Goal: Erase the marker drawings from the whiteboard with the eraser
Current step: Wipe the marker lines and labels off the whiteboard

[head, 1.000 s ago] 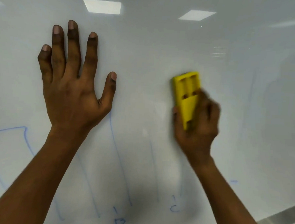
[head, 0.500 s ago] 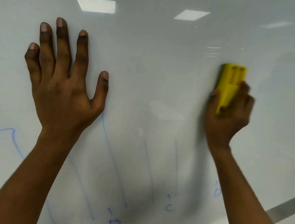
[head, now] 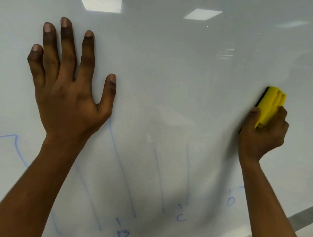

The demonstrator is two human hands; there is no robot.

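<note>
Now: right hand (head: 262,137) gripping yellow eraser (head: 270,105), felt edge against whiteboard (head: 172,65), far right. Left hand (head: 68,96) flat, fingers spread, bracing on the board. Advice: press felt fully flat, sweep down through blue lines (head: 121,167) and letters below.

The eraser (head: 271,107) in the right hand (head: 260,137) is bright yellow, with a black strip along the edge facing the whiteboard (head: 172,74). The whiteboard is glossy pale grey-white, with brighter white rectangular light reflections (head: 100,4) above the left hand (head: 68,96). Thin blue marker lines (head: 122,170) run below the left thumb, fainter toward the right hand. Under them are a small blue letter B (head: 122,235), a blue letter C (head: 181,218), and a paler blue letter (head: 231,200) beside the right forearm. A dull grey strip (head: 302,217) borders the board there.
</note>
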